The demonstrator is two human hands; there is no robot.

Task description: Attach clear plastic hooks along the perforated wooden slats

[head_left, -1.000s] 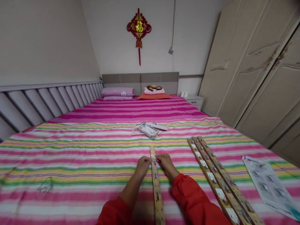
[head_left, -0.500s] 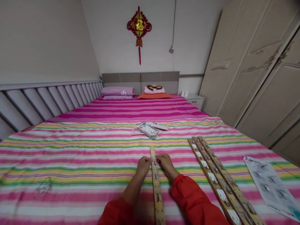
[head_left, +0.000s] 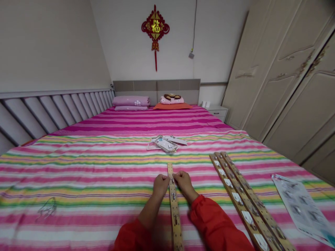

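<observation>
A narrow wooden strip (head_left: 173,205) with rows of small holes lies lengthwise before me on the striped sheet. Small metal hooks (head_left: 174,196) are set along it at intervals. Near its far end, my left hand (head_left: 160,184) pinches at the left edge, beside a small metal hook (head_left: 172,180). From the other side my right hand (head_left: 183,181) has thumb and forefinger closed on that same hook. The fingertips of both hands nearly meet over the strip. What the left fingertips hold is too small to make out.
Three wooden strips with hooks (head_left: 238,198) lie side by side at right, the nearest bearing white pieces. Beyond them is a blister pack of hooks (head_left: 300,205). Opened packaging (head_left: 166,143) sits farther up the bed. A tangle of thin wire (head_left: 47,208) lies at left.
My right fingertips have shifted slightly left, closer to the hook on the strip. The left hand stays nearly in place.
</observation>
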